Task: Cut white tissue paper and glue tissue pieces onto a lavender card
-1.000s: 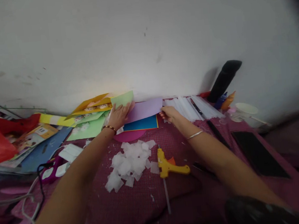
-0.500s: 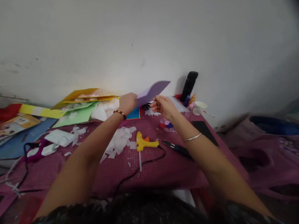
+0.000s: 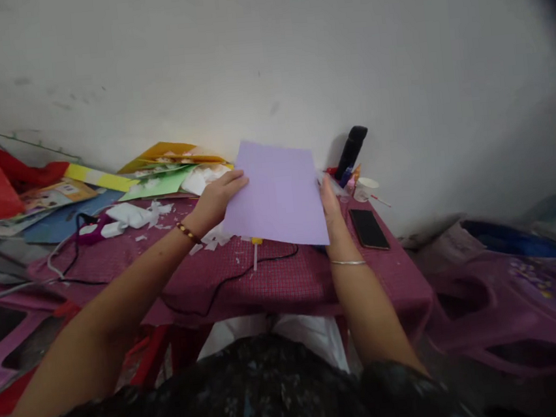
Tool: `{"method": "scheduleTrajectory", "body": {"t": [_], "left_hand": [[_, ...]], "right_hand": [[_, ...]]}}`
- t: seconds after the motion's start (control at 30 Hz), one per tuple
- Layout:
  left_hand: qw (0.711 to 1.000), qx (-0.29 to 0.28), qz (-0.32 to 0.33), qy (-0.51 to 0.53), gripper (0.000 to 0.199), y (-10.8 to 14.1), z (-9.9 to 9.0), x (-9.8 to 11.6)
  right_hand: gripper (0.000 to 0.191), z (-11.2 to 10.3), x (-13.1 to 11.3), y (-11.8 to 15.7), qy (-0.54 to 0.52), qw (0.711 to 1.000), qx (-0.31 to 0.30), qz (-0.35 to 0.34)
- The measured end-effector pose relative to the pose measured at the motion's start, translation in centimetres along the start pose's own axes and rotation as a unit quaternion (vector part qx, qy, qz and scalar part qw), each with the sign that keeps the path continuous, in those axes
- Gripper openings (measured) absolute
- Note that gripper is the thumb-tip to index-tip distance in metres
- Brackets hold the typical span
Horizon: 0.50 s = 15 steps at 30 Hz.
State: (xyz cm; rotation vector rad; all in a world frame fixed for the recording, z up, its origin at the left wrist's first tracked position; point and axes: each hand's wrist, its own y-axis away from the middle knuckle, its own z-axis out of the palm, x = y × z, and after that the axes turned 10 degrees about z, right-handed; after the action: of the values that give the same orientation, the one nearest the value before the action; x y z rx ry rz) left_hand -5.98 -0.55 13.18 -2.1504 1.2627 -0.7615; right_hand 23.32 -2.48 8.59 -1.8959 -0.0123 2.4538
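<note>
- Where the lilac sheet [image 3: 276, 192] begins, left of centre, the left hand [image 3: 214, 203] is clamped on its edge.
- Across the frame's centre, that sheet tilts above the tablecloth [image 3: 285, 283].
- Right of centre, the right hand [image 3: 333, 213] lies against the right edge; whether its fingers grip, I cannot tell.

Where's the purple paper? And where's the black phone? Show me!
Purple paper [image 3: 276, 192]: head view, on the middle of the sheet.
Black phone [image 3: 369, 228]: head view, on the middle of its dark face.
</note>
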Motion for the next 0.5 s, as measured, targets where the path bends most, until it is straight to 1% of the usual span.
{"method": "scheduleTrajectory", "body": {"t": [0.03, 0.07, 0.1, 0.13, 0.17, 0.2, 0.23, 0.27, 0.3, 0.33, 0.37, 0.4, 0.43, 0.5], "left_hand": [[0.999, 0.035, 0.007, 0.019, 0.037, 0.5, -0.1, 0.0], [0.995, 0.087, -0.006, 0.052, 0.041, 0.8, -0.1, 0.0], [0.983, 0.149, -0.042, 0.101, 0.046, 1.0, -0.1, -0.1], [0.958, 0.209, -0.099, 0.168, 0.048, 1.0, -0.1, -0.3], [0.924, 0.242, -0.163, 0.246, 0.047, 1.0, 0.0, -0.5], [0.888, 0.232, -0.221, 0.329, 0.047, 1.0, 0.2, -0.7], [0.85, 0.204, -0.27, 0.403, 0.049, 1.0, 0.4, -0.9], [0.818, 0.162, -0.302, 0.462, 0.054, 1.2, 0.6, -1.0], [0.793, 0.125, -0.322, 0.502, 0.059, 1.4, 1.0, -1.1], [0.778, 0.104, -0.337, 0.52, 0.06, 1.7, 1.3, -1.0], [0.772, 0.094, -0.349, 0.523, 0.057, 2.1, 1.7, -0.7], [0.774, 0.082, -0.357, 0.517, 0.052, 2.6, 2.0, -0.3], [0.781, 0.064, -0.362, 0.504, 0.046, 3.0, 2.3, 0.3], [0.802, 0.003, -0.362, 0.475, 0.038, 3.8, 2.7, 1.5]], "right_hand": [[0.031, 0.2, 0.5, -0.2, -0.016, 1.0, 0.007, -0.003], [0.028, 0.6, 1.0, -0.4, -0.033, 0.999, 0.014, -0.009], [0.03, 1.0, 1.5, -0.6, -0.048, 0.999, 0.018, -0.017], [0.033, 1.4, 1.9, -0.7, -0.062, 0.998, 0.021, -0.027], [0.036, 1.7, 2.3, -0.8, -0.075, 0.996, 0.023, -0.038], [0.039, 2.0, 2.7, -0.8, -0.087, 0.995, 0.026, -0.047], [0.041, 2.3, 2.9, -0.8, -0.096, 0.993, 0.029, -0.055], [0.042, 2.4, 3.1, -0.8, -0.102, 0.992, 0.032, -0.06], [0.042, 2.4, 3.2, -0.8, -0.106, 0.992, 0.035, -0.062], [0.041, 2.4, 3.2, -0.8, -0.108, 0.991, 0.039, -0.063], [0.041, 2.3, 3.2, -0.8, -0.109, 0.991, 0.042, -0.062], [0.04, 2.1, 3.2, -0.8, -0.106, 0.991, 0.049, -0.063], [0.039, 1.9, 3.1, -0.9, -0.099, 0.991, 0.059, -0.067], [0.037, 1.3, 3.0, -1.0, -0.079, 0.99, 0.085, -0.078]]}}
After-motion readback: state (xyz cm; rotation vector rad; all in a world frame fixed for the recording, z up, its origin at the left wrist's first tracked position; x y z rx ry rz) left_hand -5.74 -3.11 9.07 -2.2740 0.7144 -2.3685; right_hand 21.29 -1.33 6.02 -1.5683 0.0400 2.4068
